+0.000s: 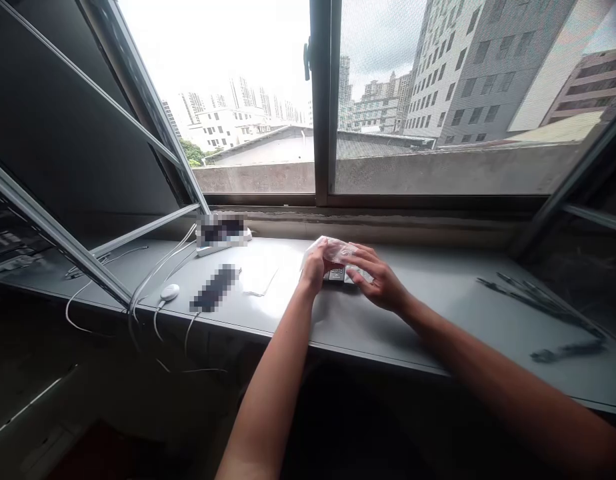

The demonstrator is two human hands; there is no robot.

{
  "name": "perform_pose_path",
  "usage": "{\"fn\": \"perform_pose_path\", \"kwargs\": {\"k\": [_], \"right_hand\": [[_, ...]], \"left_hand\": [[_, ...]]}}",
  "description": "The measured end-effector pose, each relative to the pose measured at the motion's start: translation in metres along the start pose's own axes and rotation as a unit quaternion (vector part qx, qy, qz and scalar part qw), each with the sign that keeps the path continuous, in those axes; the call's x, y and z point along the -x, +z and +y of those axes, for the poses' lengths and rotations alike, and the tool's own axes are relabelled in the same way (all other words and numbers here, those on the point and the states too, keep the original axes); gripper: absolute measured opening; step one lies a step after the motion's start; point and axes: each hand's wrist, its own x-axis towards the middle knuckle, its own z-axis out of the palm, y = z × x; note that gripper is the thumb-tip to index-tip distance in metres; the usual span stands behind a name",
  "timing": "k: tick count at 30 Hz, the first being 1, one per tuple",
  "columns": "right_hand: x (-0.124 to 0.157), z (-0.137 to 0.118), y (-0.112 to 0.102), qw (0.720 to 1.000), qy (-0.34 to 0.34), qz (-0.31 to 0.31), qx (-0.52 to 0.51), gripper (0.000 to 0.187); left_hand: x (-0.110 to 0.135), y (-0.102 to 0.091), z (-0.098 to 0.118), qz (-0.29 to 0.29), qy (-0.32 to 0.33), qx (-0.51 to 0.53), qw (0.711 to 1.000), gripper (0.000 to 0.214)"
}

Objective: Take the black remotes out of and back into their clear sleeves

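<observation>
A crumpled, see-through plastic bag (339,251) is between my two hands over the grey desk. My left hand (313,267) is closed on the bag's left side, its fingers partly hidden behind the plastic. My right hand (377,277) reaches in from the right with fingers stretched out and thumb apart, the fingertips at the bag's right edge. Below the bag, a small dark device with rows of keys (337,274) shows between the hands. Most of it is covered, so I cannot tell its exact kind or whether it lies inside the plastic.
White paper (261,280) lies left of my hands. Further left are a blurred dark object (215,288), a round white charger (169,292) and a white power strip (225,244) with cables. Dark cables (538,300) lie at right. Metal shelf frames (153,127) flank the window.
</observation>
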Motion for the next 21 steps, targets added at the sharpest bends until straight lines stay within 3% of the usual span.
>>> {"fn": "perform_pose_path", "kwargs": {"k": [6, 10, 15, 21], "right_hand": [[-0.003, -0.007, -0.005, 1.000, -0.004, -0.004, -0.005, 0.030], [-0.002, -0.008, -0.006, 1.000, 0.014, 0.015, -0.018, 0.039], [0.000, -0.010, -0.005, 0.998, 0.046, -0.039, -0.035, 0.046], [0.002, -0.008, -0.006, 0.994, 0.059, -0.084, -0.038, 0.058]], "left_hand": [[-0.004, -0.005, 0.001, 0.068, 0.009, 0.038, 0.997, 0.041], [-0.005, -0.007, 0.001, 0.096, 0.022, 0.054, 0.994, 0.031], [-0.006, -0.007, 0.001, 0.068, 0.039, 0.060, 0.995, 0.036], [-0.010, -0.013, 0.007, 0.133, 0.047, 0.139, 0.980, 0.036]]}}
